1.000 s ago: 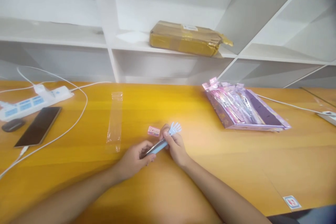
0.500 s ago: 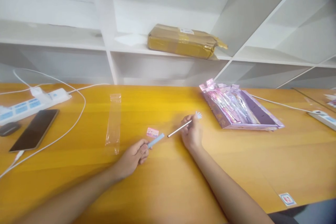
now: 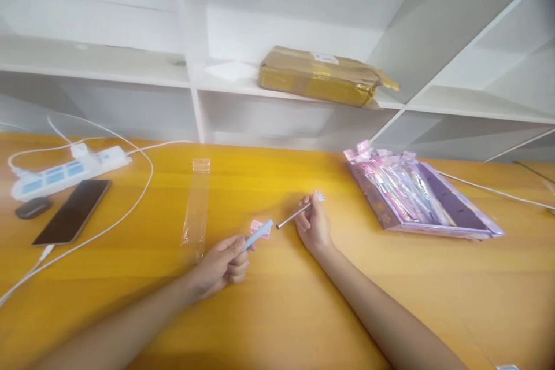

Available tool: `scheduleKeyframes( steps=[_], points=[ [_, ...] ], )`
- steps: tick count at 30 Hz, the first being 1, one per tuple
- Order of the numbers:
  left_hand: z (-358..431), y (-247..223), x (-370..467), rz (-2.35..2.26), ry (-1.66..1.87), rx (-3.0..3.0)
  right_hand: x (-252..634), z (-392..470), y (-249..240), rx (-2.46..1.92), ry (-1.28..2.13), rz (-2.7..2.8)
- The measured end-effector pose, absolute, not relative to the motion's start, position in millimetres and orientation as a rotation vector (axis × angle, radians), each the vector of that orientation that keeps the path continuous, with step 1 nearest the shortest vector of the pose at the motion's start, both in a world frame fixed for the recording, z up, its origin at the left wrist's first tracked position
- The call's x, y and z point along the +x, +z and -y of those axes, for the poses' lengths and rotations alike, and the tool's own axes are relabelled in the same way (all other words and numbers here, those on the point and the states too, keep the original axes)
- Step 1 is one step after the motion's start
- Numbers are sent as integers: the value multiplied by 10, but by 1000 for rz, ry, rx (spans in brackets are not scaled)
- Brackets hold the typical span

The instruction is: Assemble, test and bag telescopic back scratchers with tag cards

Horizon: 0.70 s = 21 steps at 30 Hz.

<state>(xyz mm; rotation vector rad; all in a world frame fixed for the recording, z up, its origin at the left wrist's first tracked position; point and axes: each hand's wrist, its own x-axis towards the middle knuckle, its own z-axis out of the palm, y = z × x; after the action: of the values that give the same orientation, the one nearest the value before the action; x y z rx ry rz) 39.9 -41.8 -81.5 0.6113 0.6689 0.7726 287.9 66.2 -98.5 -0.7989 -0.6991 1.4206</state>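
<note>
My left hand is closed around a light blue flat-looking tube, which points up and to the right. In my right hand is a thin silver metal rod, pinched between the fingers. A small pale blue hand-shaped end shows above those fingers; its join to the rod is hidden. The rod's dark tip and the tube's end face each other with a narrow gap. Just behind the tube lies a small pink card, partly covered. A clear plastic sleeve lies flat to the left.
A purple display box holds several wrapped items on the right. At left are a white power strip, a phone, a dark oval object and cables. A taped brown parcel sits on the shelf behind.
The view has swung slightly left, so the surroundings appear shifted right. Both hands keep hold of the tube and rod, and the tube's end and rod's tip are slightly closer together.
</note>
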Motion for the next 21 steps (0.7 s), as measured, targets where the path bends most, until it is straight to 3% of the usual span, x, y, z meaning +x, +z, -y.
scheduleKeyframes(
  steps=[21],
  points=[
    [439, -828, 409, -651, 708, 627, 2987, -716, -997, -877, 1279, 786]
  ],
)
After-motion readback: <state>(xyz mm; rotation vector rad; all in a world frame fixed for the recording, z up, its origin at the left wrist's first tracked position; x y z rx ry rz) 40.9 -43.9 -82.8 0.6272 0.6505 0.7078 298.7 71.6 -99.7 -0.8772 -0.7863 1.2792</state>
